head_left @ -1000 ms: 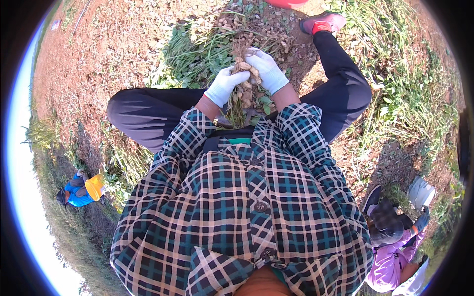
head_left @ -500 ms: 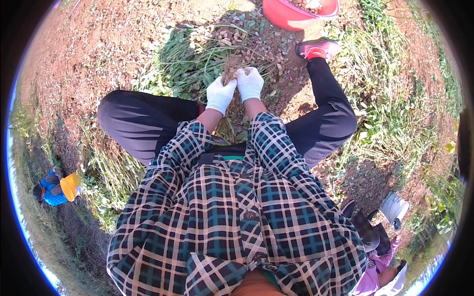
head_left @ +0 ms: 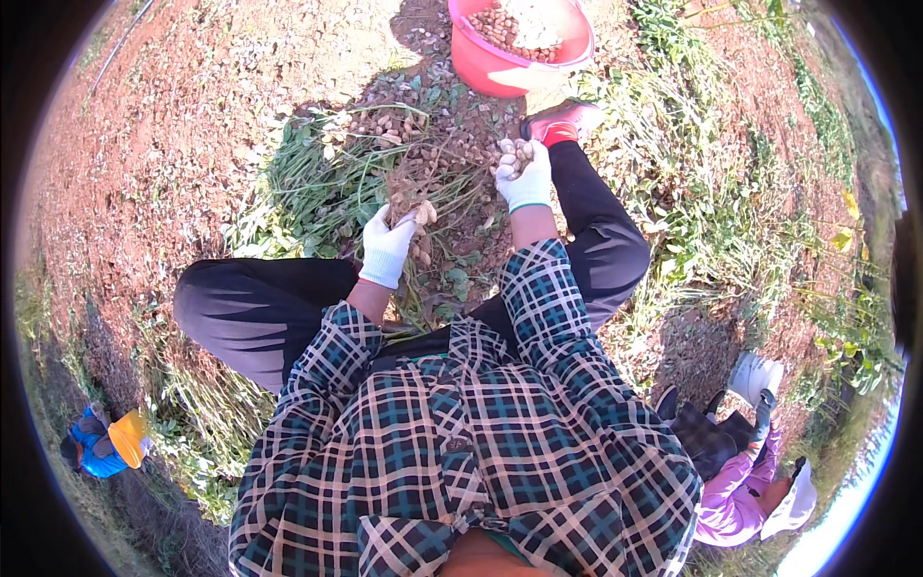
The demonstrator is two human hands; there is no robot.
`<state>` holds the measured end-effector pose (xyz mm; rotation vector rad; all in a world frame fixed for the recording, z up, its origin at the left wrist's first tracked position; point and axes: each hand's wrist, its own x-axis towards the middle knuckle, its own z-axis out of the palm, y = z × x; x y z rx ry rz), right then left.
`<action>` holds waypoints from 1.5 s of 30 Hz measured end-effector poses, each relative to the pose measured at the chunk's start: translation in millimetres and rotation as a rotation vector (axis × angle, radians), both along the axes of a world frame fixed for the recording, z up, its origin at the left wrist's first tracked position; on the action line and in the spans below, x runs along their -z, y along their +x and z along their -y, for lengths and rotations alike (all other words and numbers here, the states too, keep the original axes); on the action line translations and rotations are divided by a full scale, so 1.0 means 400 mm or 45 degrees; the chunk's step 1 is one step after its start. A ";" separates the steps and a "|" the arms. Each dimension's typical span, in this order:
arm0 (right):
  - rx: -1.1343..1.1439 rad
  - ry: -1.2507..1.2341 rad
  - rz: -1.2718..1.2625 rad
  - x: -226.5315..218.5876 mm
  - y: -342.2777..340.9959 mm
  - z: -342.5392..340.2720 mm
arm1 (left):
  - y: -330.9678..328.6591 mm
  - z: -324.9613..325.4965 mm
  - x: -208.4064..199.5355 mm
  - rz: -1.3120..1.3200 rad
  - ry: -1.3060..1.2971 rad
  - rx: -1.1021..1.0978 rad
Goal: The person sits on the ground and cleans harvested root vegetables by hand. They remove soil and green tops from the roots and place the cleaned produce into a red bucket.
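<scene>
My left hand, in a white knit glove, is closed round a peanut plant, its brown roots and a few pods sticking out past my fingers. Off to the right, my gloved right hand is turned up and curled round a handful of peanuts. Beyond it stands a pink bucket with many peanuts inside. Ahead of my left hand lies a heap of pulled green plants, with pods showing on its far side.
My bent legs frame the work area, and my pink shoe rests just short of the bucket. Cut plants cover the ground at right. One person with an orange bucket is at lower left; another, in purple, is at lower right.
My hands were together on the plant and are now apart. The right has moved right, toward the bucket, with peanuts in it; the left keeps the plant. More of the bucket shows.
</scene>
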<state>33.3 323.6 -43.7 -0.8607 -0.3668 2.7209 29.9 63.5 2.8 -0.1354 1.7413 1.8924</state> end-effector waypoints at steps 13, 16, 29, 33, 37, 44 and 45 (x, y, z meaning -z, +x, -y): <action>0.252 0.386 -0.122 -0.290 -0.367 -0.255 | -0.021 0.062 0.067 -0.011 0.091 -0.192; 0.202 0.254 -0.185 -0.253 -0.258 -0.223 | -0.042 0.075 0.114 0.053 0.217 -0.144; -0.600 0.453 0.276 -0.021 0.176 0.348 | -0.046 0.067 0.060 0.017 0.012 -0.026; -0.584 0.867 0.283 -0.054 0.144 0.307 | -0.040 0.067 0.021 0.108 0.110 0.053; -0.790 1.110 0.055 -0.063 0.141 0.315 | -0.044 0.076 0.004 0.051 0.024 0.127; -0.957 1.287 -0.021 -0.079 0.146 0.340 | -0.039 0.080 0.006 0.013 0.083 0.328; -1.032 1.199 -0.100 -0.092 0.146 0.331 | -0.034 0.085 -0.001 0.099 0.154 0.344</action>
